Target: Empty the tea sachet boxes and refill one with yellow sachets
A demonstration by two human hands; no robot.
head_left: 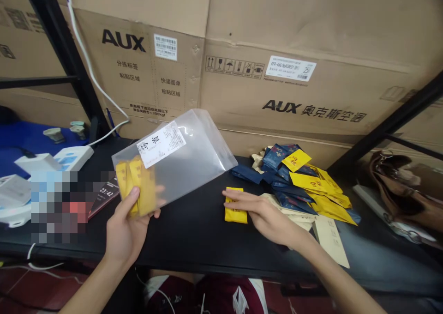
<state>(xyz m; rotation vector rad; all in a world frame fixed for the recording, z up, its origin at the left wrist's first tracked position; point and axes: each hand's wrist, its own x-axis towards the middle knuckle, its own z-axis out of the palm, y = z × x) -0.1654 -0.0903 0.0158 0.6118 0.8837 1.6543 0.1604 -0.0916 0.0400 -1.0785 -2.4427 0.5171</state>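
My left hand [126,233] is closed around the lower left corner of a clear plastic bag [194,159], its thumb in front. The bag is tilted, with a white printed label [161,144] on its face, and several yellow packets [140,187] show through at its lower end. My right hand [268,214] has its fingers laid across a single yellow packet [236,215] above the black table; its thumb is hidden. Beyond the right hand is a loose pile of dark blue packets [292,196] and yellow packets [316,183], with cream packets [332,240] beneath.
Large cardboard boxes [238,106] stand behind the black table [194,244]. On the left are a power strip [74,157], white chargers [15,189] and a phone [104,195]. A brown bag [398,189] lies at the right. Black metal posts [391,124] frame both sides.
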